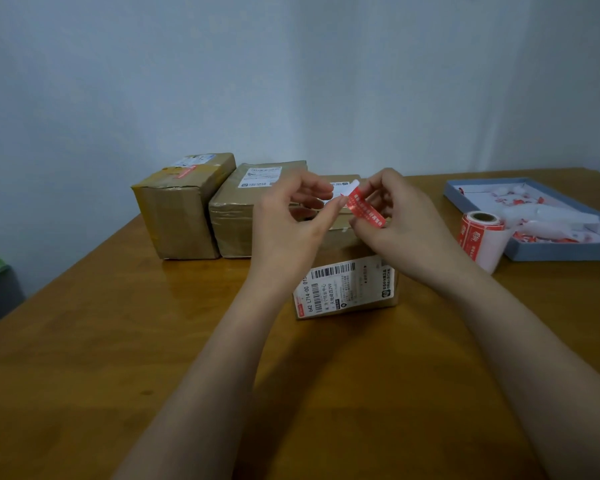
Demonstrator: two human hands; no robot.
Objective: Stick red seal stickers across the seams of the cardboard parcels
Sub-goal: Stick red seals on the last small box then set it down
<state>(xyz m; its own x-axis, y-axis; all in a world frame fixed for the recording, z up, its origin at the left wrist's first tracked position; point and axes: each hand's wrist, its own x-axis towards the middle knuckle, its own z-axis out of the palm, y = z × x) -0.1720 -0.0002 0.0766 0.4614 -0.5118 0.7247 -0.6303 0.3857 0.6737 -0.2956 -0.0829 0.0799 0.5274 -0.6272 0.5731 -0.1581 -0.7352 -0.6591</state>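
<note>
Left hand [291, 216] and right hand [395, 216] both pinching a red seal sticker [365, 208], held in the air above the nearest parcel [347, 285], white backing [343, 190] peeling off its top end. Likely trouble: sticker curling onto itself or fingertips, landing crooked, missing the seam. Sticker roll [482, 237] and blue tray [534, 252] close by toward the table's right edge; two parcels [201, 209] along the far edge. Open table [118, 341] toward the near edge.

Single head-worn view, wide-angle, looking forward and down over bench [118, 341] toward pale wall [291, 81]. Both forearms enter from bottom edge; hands close, mid-frame. Bench's far edge meets wall.
</note>
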